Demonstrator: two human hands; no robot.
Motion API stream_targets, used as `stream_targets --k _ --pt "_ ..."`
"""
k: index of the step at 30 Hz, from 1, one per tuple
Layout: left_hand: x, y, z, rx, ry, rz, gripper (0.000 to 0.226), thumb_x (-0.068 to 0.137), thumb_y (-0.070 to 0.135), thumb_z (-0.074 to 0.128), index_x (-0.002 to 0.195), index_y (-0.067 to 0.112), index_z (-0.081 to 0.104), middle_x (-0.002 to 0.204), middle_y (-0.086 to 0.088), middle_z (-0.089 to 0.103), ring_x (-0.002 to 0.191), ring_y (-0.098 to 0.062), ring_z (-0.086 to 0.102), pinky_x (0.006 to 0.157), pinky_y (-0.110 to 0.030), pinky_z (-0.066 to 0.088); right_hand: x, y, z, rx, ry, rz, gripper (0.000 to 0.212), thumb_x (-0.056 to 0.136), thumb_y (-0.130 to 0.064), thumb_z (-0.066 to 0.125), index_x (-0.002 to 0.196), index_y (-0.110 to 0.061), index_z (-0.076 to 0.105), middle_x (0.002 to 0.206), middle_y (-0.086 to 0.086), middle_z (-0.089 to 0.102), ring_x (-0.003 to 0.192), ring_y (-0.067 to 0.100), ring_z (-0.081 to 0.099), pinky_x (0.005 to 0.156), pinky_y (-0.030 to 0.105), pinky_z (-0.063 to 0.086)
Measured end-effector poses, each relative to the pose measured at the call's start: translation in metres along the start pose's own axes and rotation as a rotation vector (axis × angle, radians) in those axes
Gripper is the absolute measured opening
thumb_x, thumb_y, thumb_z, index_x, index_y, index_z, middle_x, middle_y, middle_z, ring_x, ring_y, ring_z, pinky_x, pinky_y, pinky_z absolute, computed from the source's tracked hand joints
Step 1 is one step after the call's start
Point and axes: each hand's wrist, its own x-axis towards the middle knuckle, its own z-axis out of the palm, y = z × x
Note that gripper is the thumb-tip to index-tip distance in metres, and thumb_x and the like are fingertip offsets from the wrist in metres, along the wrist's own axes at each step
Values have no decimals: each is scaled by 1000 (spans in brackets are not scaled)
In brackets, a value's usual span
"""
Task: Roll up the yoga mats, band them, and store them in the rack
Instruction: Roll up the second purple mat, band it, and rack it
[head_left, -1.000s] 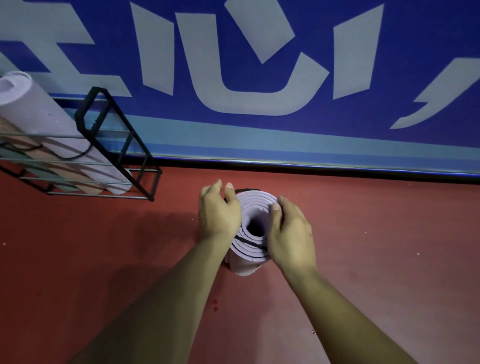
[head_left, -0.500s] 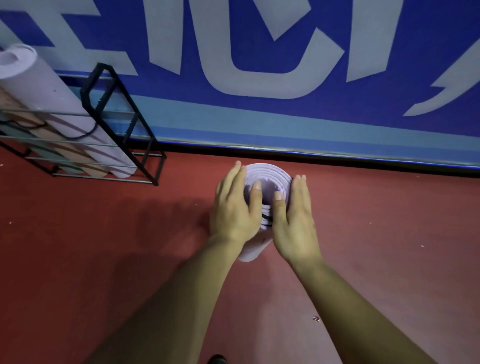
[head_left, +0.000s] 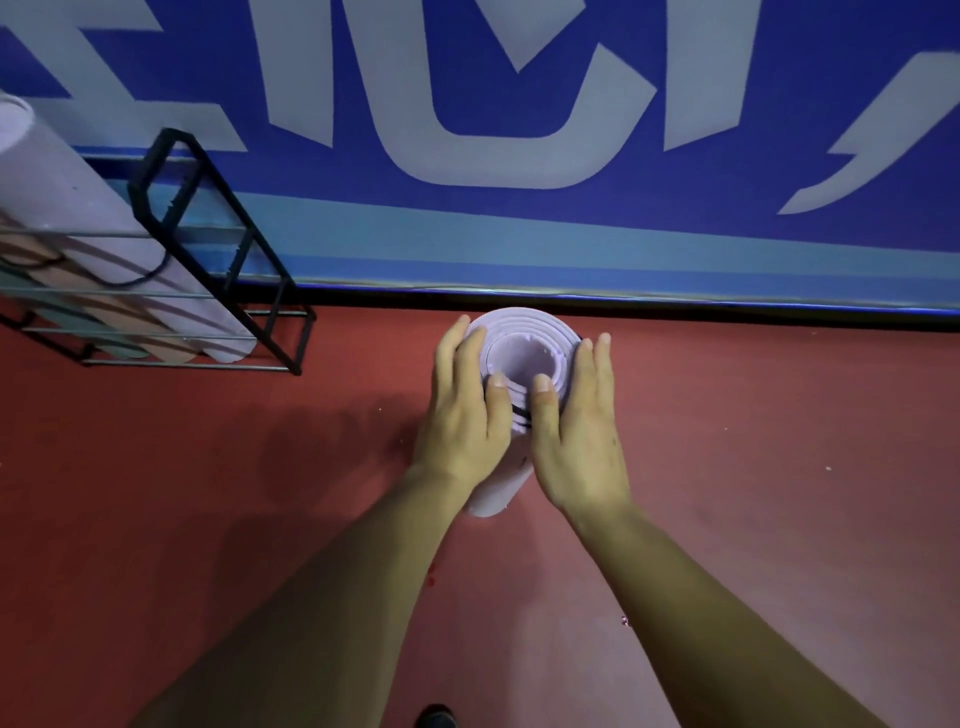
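Head view: rolled mat (head_left: 519, 358) upright, long axis vertical, spiral end upward.

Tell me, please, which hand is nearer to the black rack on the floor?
Left. The left hand presses the side of the rolled mat that faces the rack; the right hand presses the opposite side, farther from the rack.

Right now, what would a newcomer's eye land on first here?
Dead centre, a lilac rolled mat stands on end on the red floor, flanked by the left hand and right hand, thumbs on its top rim. Behind runs a blue wall with huge pale lettering; at far left a black wire rack holds other rolled mats.
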Motion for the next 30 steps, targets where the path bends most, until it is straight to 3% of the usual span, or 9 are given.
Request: stream_targets --k 3,6,10,12,15,18,22,27,30 --pt "-2 3 6 -25 25 -24 58 96 30 29 143 -2 42 158 -13 28 141 -19 36 111 -8 24 -7 8 1 -2 2 -17 76 103 -55 33 164 -20 2 171 -6 -12 133 -28 -20 115 19 16" --pt "-2 4 15 -65 66 -84 63 93 33 28 146 1 39 161 -11 23 141 -17 33 109 -6 25 -10 14 3 -46 24 -54 73 104 -53 38 163 -19 13 172 -1 -6 154 0 -6 120 34 27" --pt "-1 8 22 -102 31 -76 66 93 35 26 149 3 36 165 -8 17 144 -13 28 108 -5 23 -18 21 5 -37 242 -199 47 100 -46 48 132 -14 59 155 4 33 145 21 29 110 17 29" --pt "0 8 24 -108 33 -52 62 94 33 27 146 2 39 164 -8 20 144 -16 31 110 -13 28 -20 24 6 10 282 -220 39 97 -46 53 116 -13 63 142 3 42 137 24 37 106 7 26" --pt "6 3 23 -132 75 25 38 98 27 32 123 4 49 154 -6 30 136 -21 40 107 -22 35 -16 27 6 42 282 -255 36 95 -45 61 110 -13 62 135 1 43 132 26 45 106 20 37" --pt "11 -3 19 -155 99 76 14 99 30 40 98 15 39 146 -10 39 128 -8 43 100 -13 32 -10 26 6 95 237 -209 29 92 -39 72 105 -15 62 133 -4 39 128 13 48 101 14 39" --pt "14 -2 8 -139 73 64 29 92 39 55 87 15 40 142 -12 46 111 26 39 83 -2 33 -6 19 6 114 247 -167 20 91 -25 76 93 -10 63 130 1 38 110 -20 43 86 -2 32" --pt "18 -11 -6 -152 9 69 43 81 45 67 73 11 42 138 1 48 100 21 49 80 -4 34 -9 17 7 78 244 -196 21 91 -23 77 88 -7 62 128 5 40 99 -28 41 81 -2 35" --pt "17 -18 -11 -183 37 83 44 78 45 72 72 15 40 138 3 50 103 17 51 81 -7 37 -9 18 10 102 256 -221 23 88 -26 79 86 -9 64 129 5 41 108 -25 42 84 -2 36"
